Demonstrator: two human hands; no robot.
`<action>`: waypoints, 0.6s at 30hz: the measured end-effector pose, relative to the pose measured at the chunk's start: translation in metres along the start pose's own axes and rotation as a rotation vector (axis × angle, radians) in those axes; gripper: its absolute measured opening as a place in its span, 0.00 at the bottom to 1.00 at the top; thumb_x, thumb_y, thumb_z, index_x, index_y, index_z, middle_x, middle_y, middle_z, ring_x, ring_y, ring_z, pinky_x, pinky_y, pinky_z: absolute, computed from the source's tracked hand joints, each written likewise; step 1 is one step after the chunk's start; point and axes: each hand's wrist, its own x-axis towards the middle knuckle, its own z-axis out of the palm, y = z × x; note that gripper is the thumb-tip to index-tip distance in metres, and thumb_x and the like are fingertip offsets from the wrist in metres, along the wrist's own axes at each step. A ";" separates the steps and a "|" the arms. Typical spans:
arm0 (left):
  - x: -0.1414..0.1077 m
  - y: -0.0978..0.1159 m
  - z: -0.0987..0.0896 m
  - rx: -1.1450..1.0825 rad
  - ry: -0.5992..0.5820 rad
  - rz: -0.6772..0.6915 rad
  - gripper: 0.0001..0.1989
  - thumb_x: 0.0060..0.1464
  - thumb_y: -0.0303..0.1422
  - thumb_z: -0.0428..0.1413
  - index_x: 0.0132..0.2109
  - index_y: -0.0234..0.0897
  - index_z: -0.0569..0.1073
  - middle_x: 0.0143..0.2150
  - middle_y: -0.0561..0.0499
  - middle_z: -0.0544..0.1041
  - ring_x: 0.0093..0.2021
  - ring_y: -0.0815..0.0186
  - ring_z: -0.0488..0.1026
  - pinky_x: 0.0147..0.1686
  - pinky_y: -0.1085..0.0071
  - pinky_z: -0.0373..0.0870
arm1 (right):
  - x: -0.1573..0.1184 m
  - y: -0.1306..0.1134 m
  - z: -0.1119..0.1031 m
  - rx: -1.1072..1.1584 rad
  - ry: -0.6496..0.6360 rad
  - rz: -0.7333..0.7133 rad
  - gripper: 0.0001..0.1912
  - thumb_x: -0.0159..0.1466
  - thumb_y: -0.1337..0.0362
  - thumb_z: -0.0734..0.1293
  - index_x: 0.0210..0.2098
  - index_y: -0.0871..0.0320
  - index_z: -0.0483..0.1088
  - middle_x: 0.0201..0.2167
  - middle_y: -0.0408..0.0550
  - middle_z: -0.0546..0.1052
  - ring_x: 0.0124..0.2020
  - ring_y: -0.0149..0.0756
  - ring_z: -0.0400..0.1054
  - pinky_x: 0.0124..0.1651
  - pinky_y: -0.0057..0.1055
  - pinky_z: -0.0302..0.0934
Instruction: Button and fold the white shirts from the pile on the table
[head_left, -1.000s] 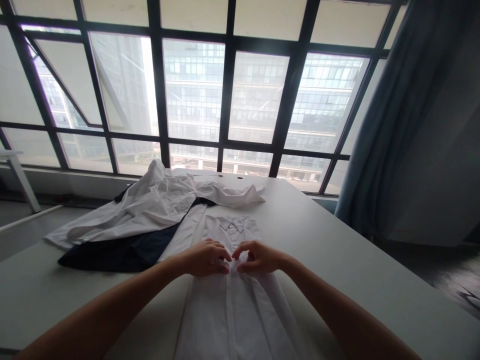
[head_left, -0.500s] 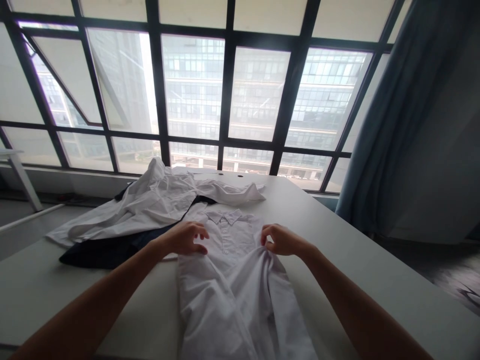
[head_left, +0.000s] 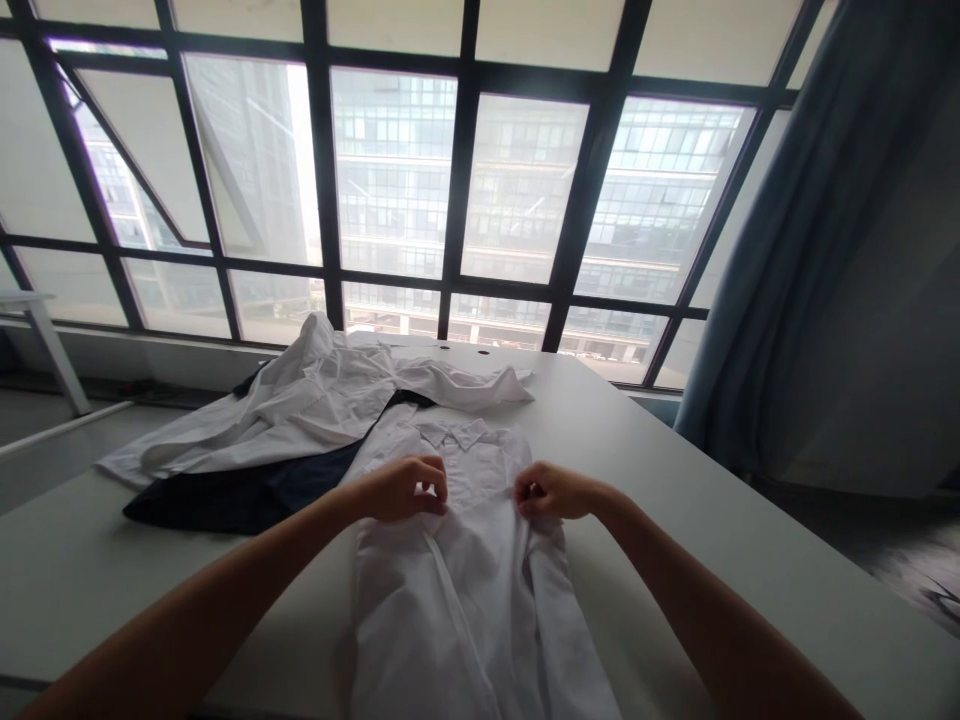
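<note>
Rm w/ big gridded window (head_left: 457, 180), blue curtain (head_left: 780, 250) at R. White table (head_left: 675, 510): crumpled white shirt (head_left: 300, 405) on navy garment (head_left: 240, 505), far L side. 2nd white shirt (head_left: 465, 610) laid out front-up, near edge, collar (head_left: 457, 434) pointing away. L hand (head_left: 397, 490), R hand (head_left: 555, 490) both curled, pinching shirt front below collar.
</note>
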 end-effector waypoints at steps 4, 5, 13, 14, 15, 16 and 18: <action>-0.002 -0.001 -0.002 -0.068 0.051 -0.022 0.14 0.57 0.41 0.61 0.32 0.33 0.77 0.36 0.48 0.74 0.34 0.69 0.69 0.33 0.74 0.66 | -0.003 -0.001 0.001 0.031 0.078 -0.067 0.25 0.55 0.54 0.74 0.47 0.64 0.77 0.37 0.49 0.77 0.26 0.27 0.60 0.30 0.25 0.57; -0.002 0.000 0.002 -0.061 0.038 -0.035 0.14 0.57 0.41 0.61 0.32 0.33 0.77 0.36 0.48 0.74 0.33 0.69 0.69 0.33 0.74 0.66 | -0.001 -0.005 0.006 0.041 0.077 -0.080 0.31 0.53 0.53 0.75 0.53 0.62 0.74 0.39 0.49 0.77 0.26 0.27 0.60 0.29 0.25 0.57; -0.005 0.018 -0.015 -0.058 0.078 -0.021 0.20 0.55 0.48 0.60 0.29 0.34 0.76 0.32 0.51 0.69 0.30 0.70 0.65 0.30 0.73 0.64 | -0.005 -0.018 -0.005 0.188 0.066 -0.106 0.17 0.54 0.52 0.74 0.30 0.62 0.77 0.22 0.42 0.70 0.25 0.28 0.60 0.28 0.26 0.56; -0.009 0.021 -0.027 -0.085 0.113 -0.002 0.21 0.54 0.49 0.60 0.28 0.34 0.75 0.31 0.51 0.68 0.30 0.70 0.64 0.30 0.73 0.64 | -0.013 -0.008 -0.019 0.276 0.155 -0.094 0.18 0.54 0.51 0.74 0.30 0.62 0.77 0.21 0.42 0.69 0.23 0.28 0.59 0.26 0.26 0.56; -0.014 0.022 -0.041 -0.113 0.180 0.022 0.21 0.54 0.50 0.60 0.28 0.34 0.74 0.29 0.53 0.67 0.29 0.70 0.63 0.30 0.72 0.64 | -0.023 0.004 -0.035 0.355 0.283 -0.087 0.18 0.53 0.50 0.74 0.30 0.61 0.76 0.20 0.41 0.68 0.21 0.28 0.58 0.24 0.27 0.55; -0.021 0.023 -0.056 -0.153 0.258 0.034 0.22 0.54 0.51 0.60 0.27 0.35 0.73 0.29 0.53 0.66 0.30 0.70 0.64 0.32 0.71 0.65 | -0.033 0.020 -0.049 0.432 0.457 -0.084 0.18 0.51 0.50 0.75 0.29 0.60 0.75 0.20 0.41 0.68 0.21 0.28 0.59 0.24 0.27 0.56; -0.037 0.017 -0.085 -0.221 0.514 0.037 0.25 0.53 0.55 0.58 0.24 0.37 0.68 0.27 0.54 0.64 0.29 0.70 0.64 0.29 0.71 0.64 | -0.052 0.057 -0.072 0.559 0.874 -0.062 0.18 0.51 0.50 0.74 0.30 0.58 0.74 0.22 0.43 0.70 0.23 0.32 0.63 0.25 0.29 0.60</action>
